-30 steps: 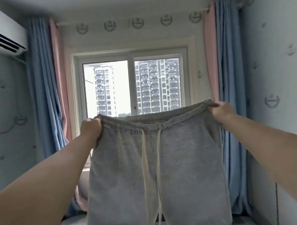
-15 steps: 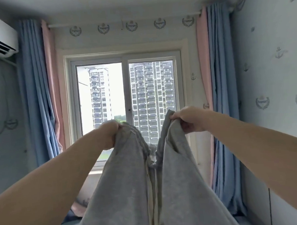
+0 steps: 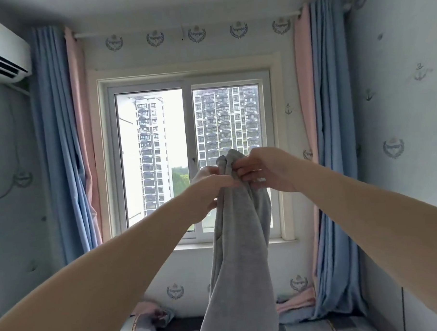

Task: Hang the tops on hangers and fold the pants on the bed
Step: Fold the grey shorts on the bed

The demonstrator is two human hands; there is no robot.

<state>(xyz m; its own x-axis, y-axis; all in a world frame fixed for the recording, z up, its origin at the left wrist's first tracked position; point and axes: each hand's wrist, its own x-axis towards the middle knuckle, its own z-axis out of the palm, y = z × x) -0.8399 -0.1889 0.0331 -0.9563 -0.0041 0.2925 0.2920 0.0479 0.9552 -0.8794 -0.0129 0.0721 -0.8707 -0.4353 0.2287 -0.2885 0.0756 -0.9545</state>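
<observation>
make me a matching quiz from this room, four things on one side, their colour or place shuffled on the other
Things:
1. pants
2. air conditioner
3. window
4. curtains

Descriptions:
A. white, high on the left wall
B. blue and pink, on either side of the glass
C. grey, gripped at the top by the left hand and right hand
D. middle of the far wall, tower blocks outside

Pairs: 1-C, 2-A, 3-D, 4-B

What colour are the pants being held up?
Plain light grey sweatpants, seen in the head view, gripped by both hands.
</observation>
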